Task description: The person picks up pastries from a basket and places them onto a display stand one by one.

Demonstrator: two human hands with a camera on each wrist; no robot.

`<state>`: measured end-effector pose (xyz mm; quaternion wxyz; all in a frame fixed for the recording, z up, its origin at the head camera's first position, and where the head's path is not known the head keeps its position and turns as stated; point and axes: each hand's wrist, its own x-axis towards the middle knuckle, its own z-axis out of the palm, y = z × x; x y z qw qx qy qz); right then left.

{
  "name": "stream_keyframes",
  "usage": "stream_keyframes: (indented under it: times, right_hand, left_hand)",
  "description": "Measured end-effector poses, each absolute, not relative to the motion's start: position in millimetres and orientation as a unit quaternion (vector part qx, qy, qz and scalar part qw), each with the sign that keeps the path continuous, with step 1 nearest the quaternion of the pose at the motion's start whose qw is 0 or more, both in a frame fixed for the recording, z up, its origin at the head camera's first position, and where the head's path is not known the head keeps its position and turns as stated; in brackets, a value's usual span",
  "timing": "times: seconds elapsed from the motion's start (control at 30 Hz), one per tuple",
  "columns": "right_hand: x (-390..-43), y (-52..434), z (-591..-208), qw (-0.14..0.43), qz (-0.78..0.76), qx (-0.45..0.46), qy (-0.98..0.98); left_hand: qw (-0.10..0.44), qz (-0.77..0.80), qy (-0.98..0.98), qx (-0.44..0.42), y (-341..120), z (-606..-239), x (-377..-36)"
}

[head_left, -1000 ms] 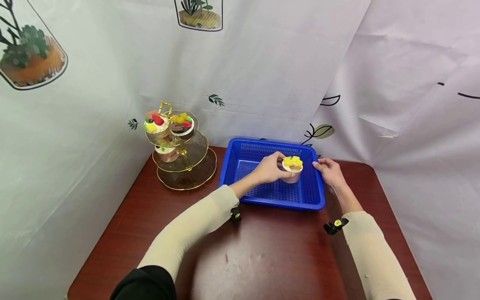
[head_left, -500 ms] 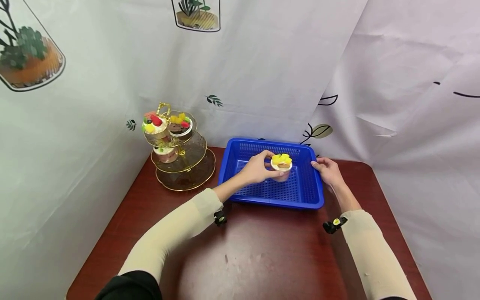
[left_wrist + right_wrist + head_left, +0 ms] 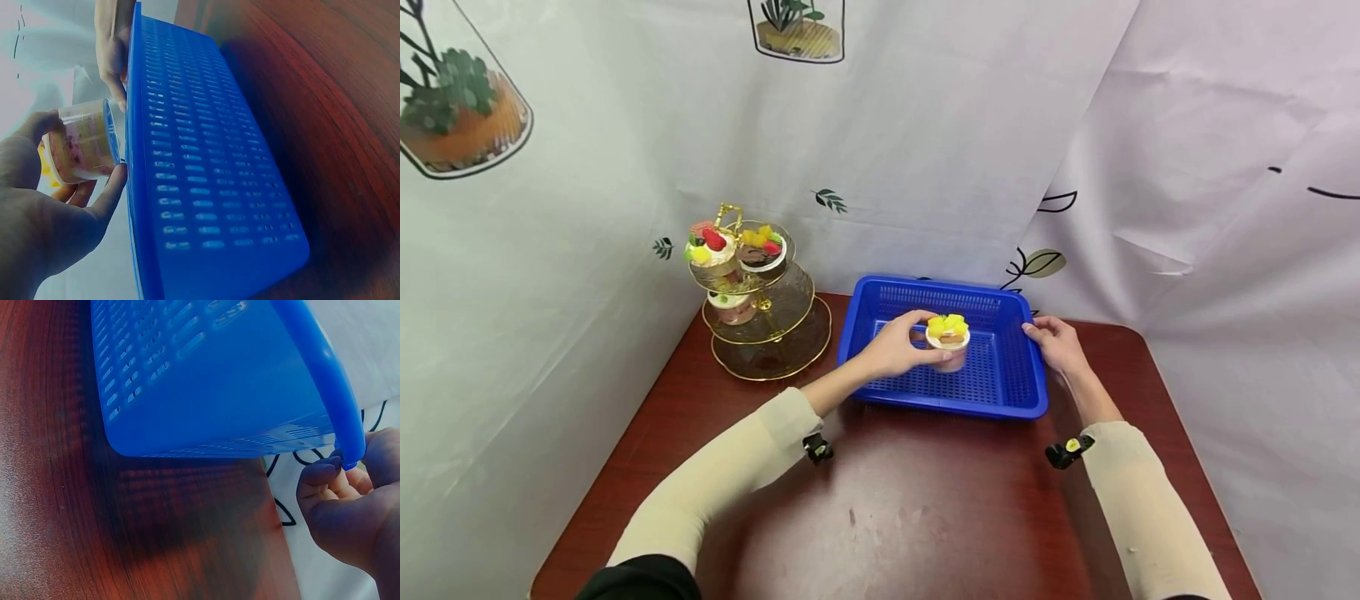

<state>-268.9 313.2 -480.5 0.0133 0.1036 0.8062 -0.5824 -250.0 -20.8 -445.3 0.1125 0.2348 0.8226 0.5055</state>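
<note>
Left hand: the left hand (image 3: 895, 348) curls its thumb and fingers round a fruit-topped dessert cup (image 3: 947, 342), held above the floor of the blue plastic basket (image 3: 1000, 392)
Right hand: the right hand (image 3: 1057, 342) sits at the basket's right rim, fingers bent over the edge
Dessert cup: inside the basket's outline, left of centre, upright in the head view, with yellow fruit pieces on top
Basket: on the dark red wooden table (image 3: 925, 517), near its far edge, just beside the tiered stand (image 3: 765, 321)
Tiered stand: three glass plates with gold rims; two decorated cups on the top tier, one more on the middle tier
Head view alone: shows the stand, both beige sleeves and the printed white backdrop (image 3: 925, 142)
Left wrist view alone: shows the cup's clear wall (image 3: 84, 142) and pinkish filling, fingertips pressed to its side, the cup hanging clear of the rim
Right wrist view alone: shows the fingertips (image 3: 320, 473) hooked under the basket's corner lip (image 3: 350, 450), thumb side hidden
</note>
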Motion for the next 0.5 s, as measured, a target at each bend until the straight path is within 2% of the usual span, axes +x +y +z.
stream_keyframes:
  times: [0.5]
  right_hand:
    - [-268.8,313.2,-481.0,0.012,-0.584,0.104,0.805]
  left_hand:
    - [0.115,0.476,0.835,0.250,-55.3,-426.9,-251.0]
